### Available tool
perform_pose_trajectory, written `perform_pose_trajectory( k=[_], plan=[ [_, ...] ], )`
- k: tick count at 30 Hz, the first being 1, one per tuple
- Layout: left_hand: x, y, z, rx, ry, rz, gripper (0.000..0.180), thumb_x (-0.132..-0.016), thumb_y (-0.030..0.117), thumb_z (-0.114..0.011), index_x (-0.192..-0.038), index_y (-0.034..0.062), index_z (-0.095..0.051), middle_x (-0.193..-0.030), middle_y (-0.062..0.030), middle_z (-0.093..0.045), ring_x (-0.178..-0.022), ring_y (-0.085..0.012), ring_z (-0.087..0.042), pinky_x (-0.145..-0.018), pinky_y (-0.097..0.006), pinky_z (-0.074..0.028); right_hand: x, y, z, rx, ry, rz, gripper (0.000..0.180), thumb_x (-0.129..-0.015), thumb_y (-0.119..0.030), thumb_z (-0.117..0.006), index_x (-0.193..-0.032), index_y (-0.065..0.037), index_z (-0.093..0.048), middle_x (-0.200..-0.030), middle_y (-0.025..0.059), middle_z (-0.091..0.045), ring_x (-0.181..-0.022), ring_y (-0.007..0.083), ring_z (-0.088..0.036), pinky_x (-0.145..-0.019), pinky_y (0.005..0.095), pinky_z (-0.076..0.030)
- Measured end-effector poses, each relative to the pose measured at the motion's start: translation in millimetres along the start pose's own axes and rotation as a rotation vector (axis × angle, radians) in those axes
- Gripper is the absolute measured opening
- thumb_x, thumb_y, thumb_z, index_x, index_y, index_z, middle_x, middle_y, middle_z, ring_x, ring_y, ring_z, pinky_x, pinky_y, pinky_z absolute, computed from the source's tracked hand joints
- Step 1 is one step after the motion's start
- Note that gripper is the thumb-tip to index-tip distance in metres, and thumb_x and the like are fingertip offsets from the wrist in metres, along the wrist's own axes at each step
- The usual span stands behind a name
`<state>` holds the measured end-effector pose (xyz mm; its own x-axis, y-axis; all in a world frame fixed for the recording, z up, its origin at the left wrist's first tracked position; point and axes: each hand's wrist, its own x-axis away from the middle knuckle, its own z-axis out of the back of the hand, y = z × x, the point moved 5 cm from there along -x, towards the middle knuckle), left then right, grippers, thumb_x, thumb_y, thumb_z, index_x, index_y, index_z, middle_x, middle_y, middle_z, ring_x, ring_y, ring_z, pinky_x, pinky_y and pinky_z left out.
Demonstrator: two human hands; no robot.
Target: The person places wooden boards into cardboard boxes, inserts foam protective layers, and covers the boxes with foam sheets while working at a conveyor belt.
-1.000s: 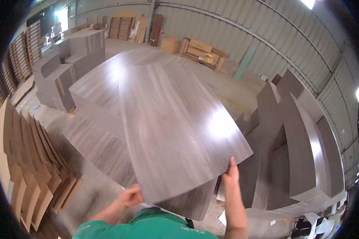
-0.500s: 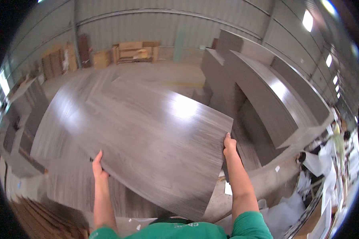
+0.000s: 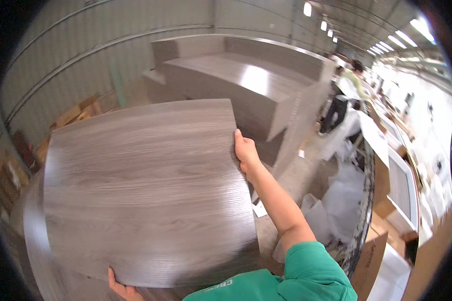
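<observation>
A large grey-brown wood-grain panel (image 3: 145, 190) spreads across the left and middle of the view, tilted in front of me. My right hand (image 3: 246, 150) is closed around its right edge near the far corner, thumb on the top face. At the near edge, my left hand (image 3: 121, 286) grips the same panel, its thumb over the rim; the rest of that hand is partly cut off by the lower border. Beneath and left of the held board lies another board (image 3: 35, 236) of the same grain.
Ahead stands a stack of grey-brown furniture parts (image 3: 211, 80). To the right lie white foam sheets (image 3: 336, 200) on the floor, beside a long bench with cartons (image 3: 376, 251) and a white-framed panel (image 3: 401, 183). A person (image 3: 349, 90) is farther back at right.
My view and body have turned right. The panel has swung round with both hands still on it, and the bench and another person have come into view.
</observation>
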<state>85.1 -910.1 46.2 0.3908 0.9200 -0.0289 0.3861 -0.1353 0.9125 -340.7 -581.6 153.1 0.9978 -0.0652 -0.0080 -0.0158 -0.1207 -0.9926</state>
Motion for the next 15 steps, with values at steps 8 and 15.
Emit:
perform_pose_trajectory(
  k=[8, 15],
  plan=[
    [39, 36, -99, -0.215, -0.394, -0.487, 0.072, -0.079, 0.039, -0.049, -0.13, -0.0058, -0.025, -0.127, -0.02, -0.035, -0.119, -0.0264, -0.036, -0.1, -0.04, -0.028, 72, -82, 181, -0.243, 0.314, 0.194, 0.048, -0.09, -0.038, -0.045, -0.084, 0.007, -0.059, -0.078, 0.0069, -0.06, -0.07, 0.0122, -0.051, -0.066, 0.0266, -0.043],
    [29, -3, -235, 0.659, -0.591, 0.552, 0.056, -0.079, 0.035, -0.053, -0.125, 0.0057, -0.042, -0.129, -0.0117, -0.039, -0.115, -0.0304, -0.038, -0.092, -0.047, -0.034, 200, -138, 400, -0.18, 0.743, 0.294, 0.051, -0.09, -0.039, -0.045, -0.1, 0.01, -0.056, -0.097, 0.0127, -0.059, -0.086, 0.019, -0.053, -0.078, 0.0318, -0.043]
  ],
)
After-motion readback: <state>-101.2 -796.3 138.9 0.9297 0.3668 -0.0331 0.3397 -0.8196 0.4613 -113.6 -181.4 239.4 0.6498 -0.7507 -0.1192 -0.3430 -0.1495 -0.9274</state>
